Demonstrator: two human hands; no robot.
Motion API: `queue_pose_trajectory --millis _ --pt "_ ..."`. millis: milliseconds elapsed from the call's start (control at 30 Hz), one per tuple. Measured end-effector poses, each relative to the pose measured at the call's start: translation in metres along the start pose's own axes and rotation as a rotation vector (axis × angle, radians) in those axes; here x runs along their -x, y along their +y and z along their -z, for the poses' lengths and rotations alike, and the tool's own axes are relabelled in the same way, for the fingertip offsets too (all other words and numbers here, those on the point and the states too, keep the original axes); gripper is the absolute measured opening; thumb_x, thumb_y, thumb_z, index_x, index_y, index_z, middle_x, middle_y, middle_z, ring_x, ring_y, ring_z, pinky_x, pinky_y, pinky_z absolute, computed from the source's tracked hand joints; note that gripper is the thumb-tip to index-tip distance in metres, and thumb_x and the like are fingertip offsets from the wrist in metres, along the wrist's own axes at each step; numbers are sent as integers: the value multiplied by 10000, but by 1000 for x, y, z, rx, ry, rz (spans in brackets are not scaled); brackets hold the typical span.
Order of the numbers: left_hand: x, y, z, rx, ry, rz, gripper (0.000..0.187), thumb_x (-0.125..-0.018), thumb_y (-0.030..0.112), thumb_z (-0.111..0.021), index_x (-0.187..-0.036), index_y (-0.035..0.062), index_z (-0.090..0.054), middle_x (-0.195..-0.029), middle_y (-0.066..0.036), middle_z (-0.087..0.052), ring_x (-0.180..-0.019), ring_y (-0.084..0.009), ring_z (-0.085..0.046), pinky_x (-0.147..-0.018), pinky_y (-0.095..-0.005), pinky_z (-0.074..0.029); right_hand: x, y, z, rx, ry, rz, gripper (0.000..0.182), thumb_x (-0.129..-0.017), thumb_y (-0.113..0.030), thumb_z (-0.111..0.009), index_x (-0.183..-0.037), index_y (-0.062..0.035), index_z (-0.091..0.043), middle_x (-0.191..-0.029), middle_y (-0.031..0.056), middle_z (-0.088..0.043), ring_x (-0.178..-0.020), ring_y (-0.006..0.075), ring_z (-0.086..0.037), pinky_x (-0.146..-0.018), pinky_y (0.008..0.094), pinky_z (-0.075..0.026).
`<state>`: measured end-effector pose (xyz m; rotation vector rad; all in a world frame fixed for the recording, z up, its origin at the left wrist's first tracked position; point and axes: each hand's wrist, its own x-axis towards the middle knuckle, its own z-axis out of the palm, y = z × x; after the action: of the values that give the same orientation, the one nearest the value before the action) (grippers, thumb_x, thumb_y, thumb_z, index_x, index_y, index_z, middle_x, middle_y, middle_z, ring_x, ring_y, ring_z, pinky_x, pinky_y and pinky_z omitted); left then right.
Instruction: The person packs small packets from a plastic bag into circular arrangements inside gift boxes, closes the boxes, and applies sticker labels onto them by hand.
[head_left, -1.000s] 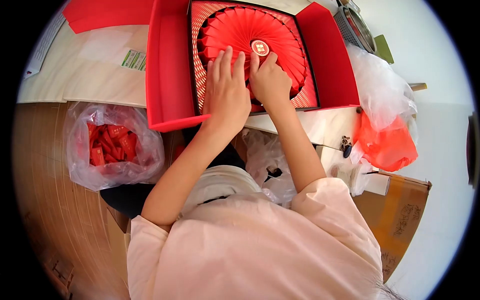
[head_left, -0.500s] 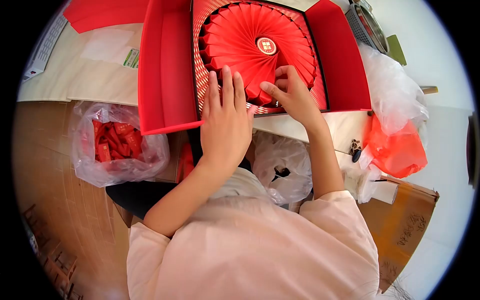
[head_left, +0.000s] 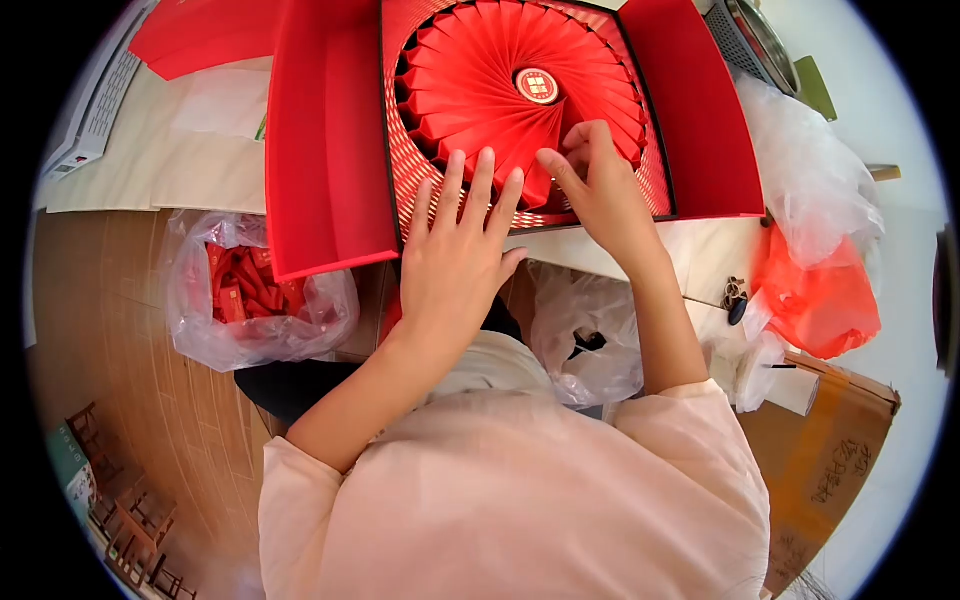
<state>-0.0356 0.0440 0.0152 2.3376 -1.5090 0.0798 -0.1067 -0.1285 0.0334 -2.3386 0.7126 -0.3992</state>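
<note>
A red box (head_left: 322,135) with raised side flaps holds a round ring of red pleated folds (head_left: 470,70). A round red and gold emblem (head_left: 537,86) marks its centre. My left hand (head_left: 455,235) lies open, fingers spread, its fingertips over the ring's near left edge. My right hand (head_left: 605,190) is at the near right part of the ring, thumb and forefinger bent close together by a dark gap between folds. What those fingers hold, if anything, is hidden.
A clear plastic bag (head_left: 190,335) with red packets (head_left: 245,285) stands at the left. Another translucent bag (head_left: 600,365) is below the table edge. Keys (head_left: 735,300), a red plastic bag (head_left: 815,300) and a cardboard box (head_left: 835,450) are at the right. A keyboard (head_left: 110,100) lies far left.
My left hand has spread its fingers and its fingertips have shifted right. My right hand stays by the near folds, moved slightly right. The view has shifted a little.
</note>
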Motion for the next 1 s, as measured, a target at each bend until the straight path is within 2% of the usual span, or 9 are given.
queue_pose_trajectory --millis 67,133,200,367,733,833,933,967,1000 --pt "1 -1 0 -4 12 -6 769 -781 400 -678 -1425 114 -371 -1466 -126 -353 -1340 -339 -342 -1065 -473 -327 -2 -10 3 45 4 -57 336 -882 -233 -645 -1010 21 -466 -788 162 -616 -708 320 -610 -650 370 -489" --pt "2 -3 -2 132 53 38 800 -788 413 -671 -1420 42 -348 -1470 -168 -329 -1345 -355 -327 -1059 -468 -335 -9 -3 -3 183 170 368 322 -871 -205 -642 -1046 22 -496 -986 198 -597 -921 328 -591 -779 384 -477" --pt "5 -2 2 131 70 95 840 -796 430 -660 -1414 -21 -315 -1474 -216 -296 -1361 -365 -300 -1062 -457 -330 -21 -5 -9 181 75 543 474 -887 -243 -608 -1270 0 -472 -1330 209 -446 -1250 389 -399 -1043 449 -334" --pt "16 2 -7 66 84 185 887 -767 406 -690 -1398 -79 -298 -1475 -234 -286 -1372 -344 -295 -1072 -408 -334 -62 -21 -42 425 -33 781 578 -936 -411 -482 -1400 -77 -402 -1479 172 -323 -1366 345 -296 -1119 476 -219" --pt "28 -12 -17 260 282 -7 645 -783 203 -671 -1354 21 -432 -1422 -165 -403 -1222 -292 -470 -967 -398 -388 -67 -24 -57 225 -1 708 485 -951 -340 -474 -1310 -13 -482 -1388 195 -443 -1307 329 -397 -1091 442 -285" --pt "49 -22 -17 552 482 -177 359 -772 49 -627 -1130 74 -612 -1193 -132 -576 -1008 -290 -594 -817 -383 -482 -56 -31 -40 -184 218 406 267 -939 -175 -510 -1108 15 -592 -1145 177 -603 -1116 323 -551 -970 402 -413" --pt "85 -36 -29 657 514 -216 293 -751 -12 -602 -1026 78 -649 -1081 -105 -618 -932 -270 -620 -748 -371 -507 -18 -27 -30 -252 523 228 197 -956 -55 -465 -1094 30 -578 -984 119 -616 -1001 206 -600 -903 319 -465" --pt "102 -42 -34 728 478 -222 278 -743 -36 -586 -985 80 -660 -1037 -95 -629 -896 -260 -627 -721 -367 -512 4 -46 -38 -463 617 297 141 -937 -43 -456 -1009 32 -552 -872 120 -580 -875 214 -592 -800 337 -488" --pt "119 -48 -40 682 508 -121 278 -743 -36 -586 -985 80 -660 -1037 -95 -629 -896 -260 -627 -721 -367 -512 25 -54 -37 -298 578 414 71 -904 -48 -463 -912 6 -509 -799 111 -532 -724 183 -522 -655 307 -443"
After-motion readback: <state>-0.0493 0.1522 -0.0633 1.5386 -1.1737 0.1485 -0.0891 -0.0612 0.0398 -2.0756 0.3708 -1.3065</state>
